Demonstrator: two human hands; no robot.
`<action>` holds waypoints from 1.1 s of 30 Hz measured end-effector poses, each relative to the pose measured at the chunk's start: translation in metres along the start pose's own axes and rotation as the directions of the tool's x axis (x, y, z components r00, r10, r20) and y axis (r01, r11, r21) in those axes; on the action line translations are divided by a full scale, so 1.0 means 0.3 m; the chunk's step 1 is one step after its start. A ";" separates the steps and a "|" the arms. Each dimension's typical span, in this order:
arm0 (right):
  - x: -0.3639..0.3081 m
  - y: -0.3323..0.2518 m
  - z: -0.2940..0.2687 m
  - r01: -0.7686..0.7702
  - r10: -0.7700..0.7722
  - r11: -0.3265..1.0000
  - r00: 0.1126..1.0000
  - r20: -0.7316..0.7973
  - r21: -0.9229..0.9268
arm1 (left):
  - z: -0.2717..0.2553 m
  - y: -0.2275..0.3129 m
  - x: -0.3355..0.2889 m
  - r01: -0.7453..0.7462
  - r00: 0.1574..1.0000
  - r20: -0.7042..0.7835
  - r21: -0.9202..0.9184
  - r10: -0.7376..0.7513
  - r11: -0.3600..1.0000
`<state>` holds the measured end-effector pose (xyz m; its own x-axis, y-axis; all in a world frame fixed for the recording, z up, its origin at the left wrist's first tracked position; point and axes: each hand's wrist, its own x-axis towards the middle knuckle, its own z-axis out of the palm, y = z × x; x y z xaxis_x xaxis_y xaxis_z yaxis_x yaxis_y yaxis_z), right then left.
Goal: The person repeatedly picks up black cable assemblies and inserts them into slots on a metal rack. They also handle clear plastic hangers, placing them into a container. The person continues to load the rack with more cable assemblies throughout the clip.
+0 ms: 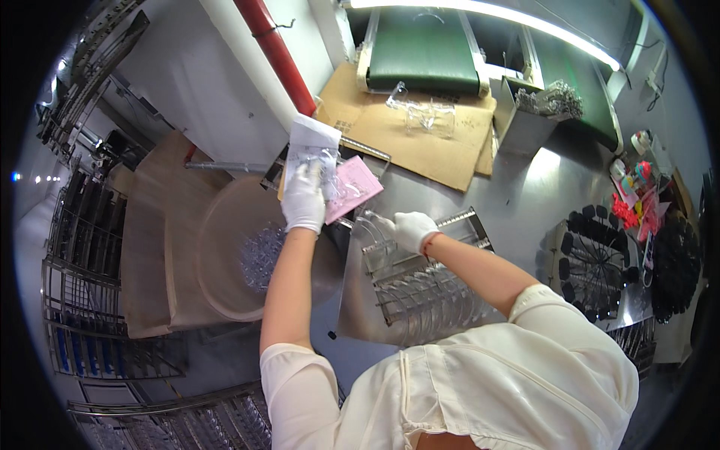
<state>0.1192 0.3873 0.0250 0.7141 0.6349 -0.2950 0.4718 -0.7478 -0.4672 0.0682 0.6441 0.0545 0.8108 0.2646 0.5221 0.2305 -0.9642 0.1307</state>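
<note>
Resting my left hand (304, 204) over white paper (315, 133), beside one pink pad (357, 187), I cannot tell its grip; my right hand (412, 231) curls narrow by a metal rack (457, 217) of clear curved pieces (431, 300), its hold unclear. One round tub (225, 206) contains clear bits (262, 259). Table (517, 180) surface spans cardboard's (457, 161) edge to one black-padded rack (600, 259).

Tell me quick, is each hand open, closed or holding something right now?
Left hand: over the white paper; its grip cannot be told.
Right hand: curled, near the metal rack; whether holding anything cannot be told.
</note>
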 end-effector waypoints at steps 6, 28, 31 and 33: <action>-0.081 0.041 -0.005 0.197 -0.132 0.930 0.967 -0.220 0.311 | 0.251 -0.147 0.086 -0.394 0.915 0.256 0.412 0.311 0.822; -0.230 0.029 -0.103 0.512 -0.273 0.758 0.811 -0.517 0.403 | -0.333 0.347 -0.423 0.580 0.572 0.686 -0.726 -0.450 -0.370; -0.146 0.134 -0.074 0.157 -0.043 0.806 0.977 -0.209 0.570 | -0.322 0.248 -0.468 0.483 0.538 0.658 -0.753 -0.527 -0.448; -0.087 0.186 -0.016 0.071 -0.039 0.864 0.996 -0.075 0.498 | -0.342 0.217 -0.482 0.489 0.537 0.662 -0.750 -0.524 -0.446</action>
<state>0.1293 0.3280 0.0105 0.7320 0.6471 -0.2133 0.2011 -0.5044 -0.8397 -0.0893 0.5415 0.0739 0.6703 0.6565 -0.3460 -0.1097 0.5488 0.8287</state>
